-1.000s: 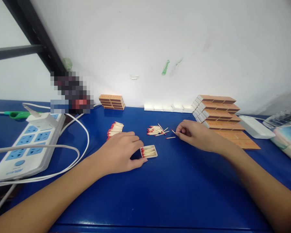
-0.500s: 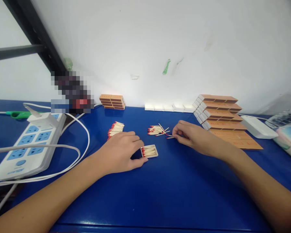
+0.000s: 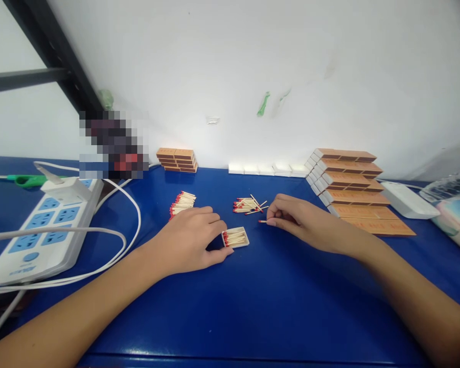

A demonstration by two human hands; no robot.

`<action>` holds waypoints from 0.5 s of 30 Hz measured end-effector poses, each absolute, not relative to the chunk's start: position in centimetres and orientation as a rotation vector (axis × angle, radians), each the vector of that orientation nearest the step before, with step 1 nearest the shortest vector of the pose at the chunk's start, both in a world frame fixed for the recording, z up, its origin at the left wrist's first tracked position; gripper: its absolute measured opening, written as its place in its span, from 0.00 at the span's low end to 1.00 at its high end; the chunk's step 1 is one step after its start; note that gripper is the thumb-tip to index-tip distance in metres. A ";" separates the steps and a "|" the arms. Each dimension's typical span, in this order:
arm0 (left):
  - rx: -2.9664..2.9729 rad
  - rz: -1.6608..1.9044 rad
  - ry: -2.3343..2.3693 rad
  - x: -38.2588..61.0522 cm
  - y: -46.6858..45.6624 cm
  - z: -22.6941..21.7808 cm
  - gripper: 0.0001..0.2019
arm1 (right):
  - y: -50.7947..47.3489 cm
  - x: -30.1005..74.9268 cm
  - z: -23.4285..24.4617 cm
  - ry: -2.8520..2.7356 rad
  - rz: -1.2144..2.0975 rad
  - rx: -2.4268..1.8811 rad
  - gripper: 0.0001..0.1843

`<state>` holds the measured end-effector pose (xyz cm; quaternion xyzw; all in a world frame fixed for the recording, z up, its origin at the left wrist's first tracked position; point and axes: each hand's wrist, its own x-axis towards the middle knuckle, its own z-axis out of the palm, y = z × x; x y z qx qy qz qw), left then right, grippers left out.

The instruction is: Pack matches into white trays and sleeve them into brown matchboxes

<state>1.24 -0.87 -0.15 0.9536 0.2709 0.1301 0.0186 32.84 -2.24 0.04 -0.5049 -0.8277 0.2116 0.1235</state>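
Observation:
A small white matchbox tray (image 3: 247,239) lies on the blue tabletop with red-headed matches inside. The thumb and index finger of my left hand (image 3: 193,239) are around its left end, gripping it. My right hand (image 3: 291,217) pinches a match (image 3: 262,221) by its stick, with the red head pointing left. Just left of and beyond that hand lies a loose, jumbled pile of matches (image 3: 247,205). A tidier stack of matches (image 3: 184,201) sits behind my left hand, which covers part of it.
Stacked matchboxes (image 3: 176,159) stand by the wall at the left, and a stepped stack of matchboxes (image 3: 352,191) at the right. White trays (image 3: 266,170) line the wall between them. A power strip (image 3: 49,225) with looping white cables lies left; a white device (image 3: 409,200) is far right.
My right hand has moved slightly left and toward me, drawing the pinched match away from the loose pile. My left hand stays at the tray.

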 end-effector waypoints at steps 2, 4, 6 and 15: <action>2.965 0.420 0.834 1.3 -0.9 -0.2 0.14 | -3.1 31.2 0.5 -2.364 0.614 -1.438 0.15; 2.968 0.436 0.816 1.3 -1.0 -0.2 0.13 | -4.1 29.1 0.6 -2.326 0.559 -1.380 0.13; 2.971 0.460 0.792 1.4 -1.0 -0.2 0.13 | -4.8 27.2 0.2 -2.365 0.484 -1.336 0.09; 2.943 0.411 0.811 1.4 -1.1 0.0 0.13 | -3.6 28.2 -0.8 -2.354 0.233 -1.334 0.10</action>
